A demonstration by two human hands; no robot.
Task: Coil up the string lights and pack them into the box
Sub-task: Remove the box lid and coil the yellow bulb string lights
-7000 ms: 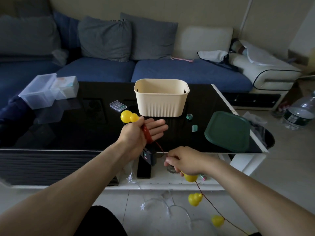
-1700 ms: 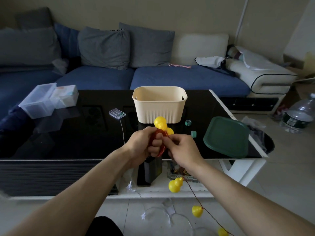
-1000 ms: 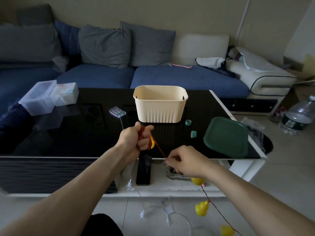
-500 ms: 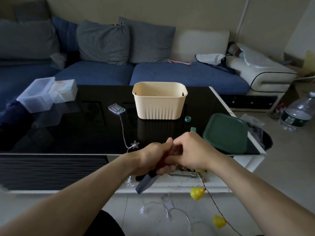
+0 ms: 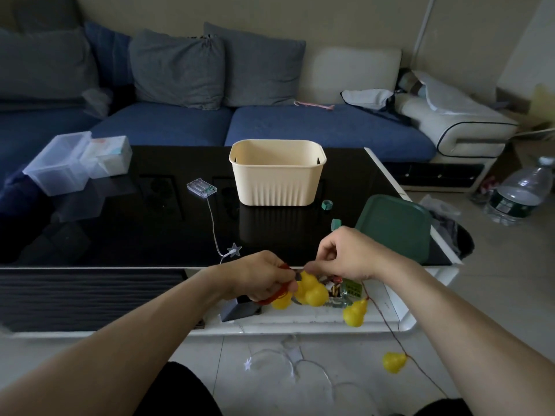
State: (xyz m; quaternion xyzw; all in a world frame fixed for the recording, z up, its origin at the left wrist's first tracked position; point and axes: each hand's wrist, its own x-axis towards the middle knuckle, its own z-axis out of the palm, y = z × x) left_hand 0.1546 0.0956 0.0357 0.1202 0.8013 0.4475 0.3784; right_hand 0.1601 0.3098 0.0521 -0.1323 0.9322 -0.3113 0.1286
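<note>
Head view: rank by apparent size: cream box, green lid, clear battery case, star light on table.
Largest to smallest, as they look:
1. cream box
2. green lid, close to the box and nearer the camera, so unsure
3. clear battery case
4. star light

Single head-worn wide-angle view, looking forward and down from the person's own seat, both forearms reaching in from the bottom edge, black tabletop close ahead, sofa beyond, floor at right
</note>
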